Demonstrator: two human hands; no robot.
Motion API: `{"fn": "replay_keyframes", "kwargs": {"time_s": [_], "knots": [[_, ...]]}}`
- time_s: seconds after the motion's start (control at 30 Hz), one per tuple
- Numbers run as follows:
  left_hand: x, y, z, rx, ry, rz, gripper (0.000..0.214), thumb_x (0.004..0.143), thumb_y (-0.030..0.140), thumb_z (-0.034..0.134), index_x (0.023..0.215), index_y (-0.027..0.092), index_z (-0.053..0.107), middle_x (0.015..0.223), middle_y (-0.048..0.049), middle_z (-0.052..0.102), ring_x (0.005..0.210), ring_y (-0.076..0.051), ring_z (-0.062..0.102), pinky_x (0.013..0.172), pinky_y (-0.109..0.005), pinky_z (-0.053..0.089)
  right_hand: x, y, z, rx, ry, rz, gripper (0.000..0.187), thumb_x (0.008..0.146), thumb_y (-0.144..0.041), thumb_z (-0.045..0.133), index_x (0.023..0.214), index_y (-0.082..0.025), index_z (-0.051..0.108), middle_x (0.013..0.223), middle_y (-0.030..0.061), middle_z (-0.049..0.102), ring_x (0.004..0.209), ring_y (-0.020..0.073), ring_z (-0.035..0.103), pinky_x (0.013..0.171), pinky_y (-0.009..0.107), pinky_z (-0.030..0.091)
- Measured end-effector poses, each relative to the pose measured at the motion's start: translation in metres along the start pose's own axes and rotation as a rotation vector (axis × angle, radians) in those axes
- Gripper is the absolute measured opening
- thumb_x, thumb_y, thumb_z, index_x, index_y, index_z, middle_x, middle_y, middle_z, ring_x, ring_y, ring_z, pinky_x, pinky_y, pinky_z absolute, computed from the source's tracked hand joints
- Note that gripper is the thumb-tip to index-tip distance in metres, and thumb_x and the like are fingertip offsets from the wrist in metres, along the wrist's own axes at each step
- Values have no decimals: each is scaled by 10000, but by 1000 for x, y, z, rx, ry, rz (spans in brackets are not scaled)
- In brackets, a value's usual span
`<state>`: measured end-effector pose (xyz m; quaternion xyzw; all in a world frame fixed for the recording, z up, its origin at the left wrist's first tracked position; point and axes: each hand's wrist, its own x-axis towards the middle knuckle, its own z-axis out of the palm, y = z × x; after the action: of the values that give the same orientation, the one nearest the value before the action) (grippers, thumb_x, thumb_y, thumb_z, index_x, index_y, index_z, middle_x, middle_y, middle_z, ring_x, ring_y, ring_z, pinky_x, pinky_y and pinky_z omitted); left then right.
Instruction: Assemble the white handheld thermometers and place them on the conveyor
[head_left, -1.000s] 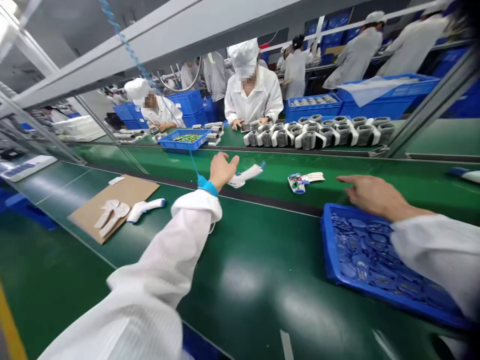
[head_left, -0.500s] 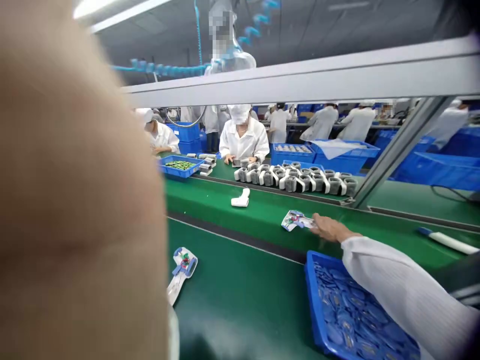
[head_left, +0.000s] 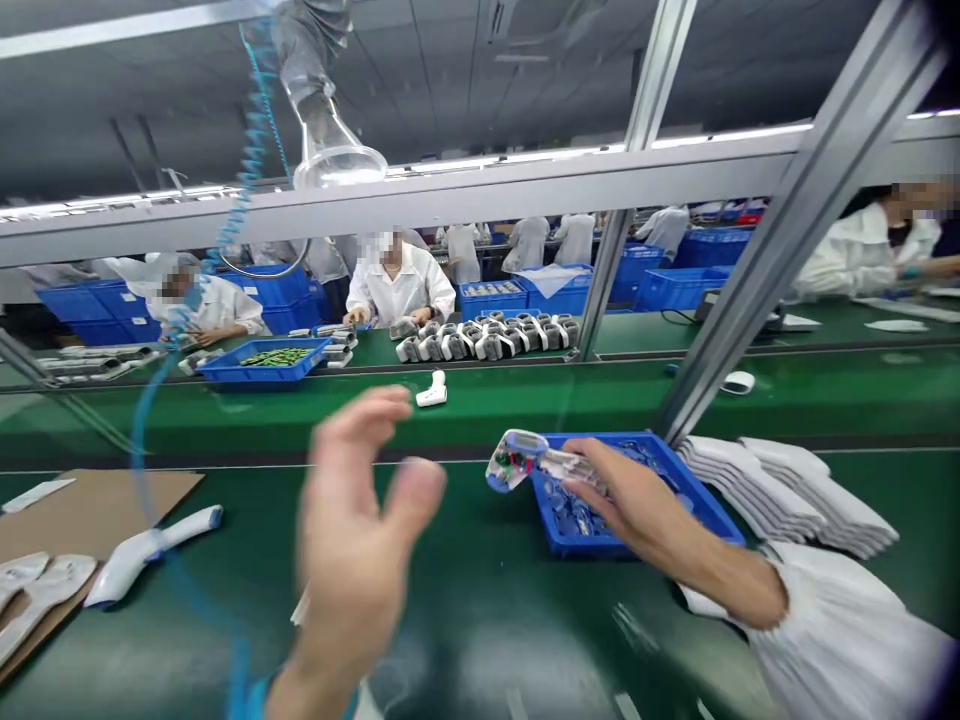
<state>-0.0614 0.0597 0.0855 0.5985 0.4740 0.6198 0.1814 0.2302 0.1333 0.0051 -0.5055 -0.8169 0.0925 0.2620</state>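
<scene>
My right hand (head_left: 626, 495) grips a white and blue gun-shaped device housing (head_left: 517, 460) by its handle. Its inside faces up, showing green and red parts. Below it is a blue tray (head_left: 562, 550) of flat blue plastic pieces. My left hand (head_left: 352, 520) is raised over the green table, fingers curved and apart, holding nothing. A sliver of something white (head_left: 300, 607) peeks out behind that hand, mostly hidden. A closed white gun-shaped device (head_left: 154, 550) lies on the table to the left, beside cardboard (head_left: 112, 500).
Stacks of white handle shells (head_left: 787, 490) stand right of the tray. One white piece (head_left: 433, 390) lies on the green conveyor (head_left: 360, 410). Metal posts (head_left: 795, 230) and a blue coiled hose (head_left: 244, 190) cross the view. Across the conveyor, co-workers (head_left: 401, 280) in white sit at work.
My left hand, which blocked the left side close to the camera, has dropped over the table. My right hand has drawn the housing back from the conveyor to the tray. The view has swung.
</scene>
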Motion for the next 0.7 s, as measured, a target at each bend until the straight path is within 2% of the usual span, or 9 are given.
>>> {"fn": "replay_keyframes", "kwargs": {"time_s": [0.1,0.17,0.2,0.3,0.43,0.53,0.57,0.63,0.7], "knots": [[-37,-42,40,-24,-364,-243,593,776,363,874,1289,218,614,1270,-85,681,1172,-279,633,1007,-389,495,-41,-27,19,104,-40,-7,254,1062,-370,432,1249,-259,563,1117,60,683,971,228,671,835,385,539],[-64,-67,59,-56,-534,-381,336,857,339,785,1126,184,657,1067,-60,726,971,-225,655,865,-321,490,-60,-40,31,223,-53,8,275,1068,-366,446,1289,-268,577,1198,67,679,1076,224,659,907,388,541],[-75,-75,64,-64,-564,-410,225,899,331,731,1048,177,660,981,-47,724,890,-203,639,811,-299,470,-67,-45,36,286,-46,19,290,1074,-374,448,1310,-276,585,1254,70,670,1142,221,644,960,389,531],[-99,-84,67,-45,-569,-397,135,958,321,646,963,187,642,916,-28,706,824,-180,596,763,-274,424,-78,-58,47,376,31,45,288,1078,-408,468,1255,-289,661,1268,65,682,1181,218,630,991,384,513],[-110,-79,59,64,-613,-350,99,983,308,597,984,214,628,946,-29,692,829,-189,585,764,-284,400,-79,-72,53,222,169,-39,189,1047,-366,565,1007,-278,727,1016,23,732,941,206,645,842,388,458],[-116,-83,58,163,-631,-342,48,963,260,592,948,225,621,929,-36,683,820,-205,584,752,-298,377,-78,-81,45,127,210,-106,262,1066,-292,512,885,-256,698,880,2,719,806,184,606,780,381,395],[-118,-86,58,178,-607,-373,43,953,259,602,939,223,621,931,-43,686,831,-211,592,756,-301,379,-79,-81,41,128,228,-88,286,1071,-292,489,864,-250,682,852,7,711,780,185,595,758,376,390],[-120,-96,59,133,-514,-511,100,921,296,655,963,210,626,928,-57,691,836,-216,609,756,-300,401,-86,-73,36,152,249,37,309,1073,-350,465,852,-249,656,831,24,699,762,198,591,722,367,403],[-121,-106,58,-26,-436,-696,318,839,367,765,1057,183,625,919,-63,688,795,-199,610,726,-285,433,-102,-54,39,131,203,209,366,1063,-462,446,829,-254,636,774,32,679,702,209,586,659,361,405]]}}
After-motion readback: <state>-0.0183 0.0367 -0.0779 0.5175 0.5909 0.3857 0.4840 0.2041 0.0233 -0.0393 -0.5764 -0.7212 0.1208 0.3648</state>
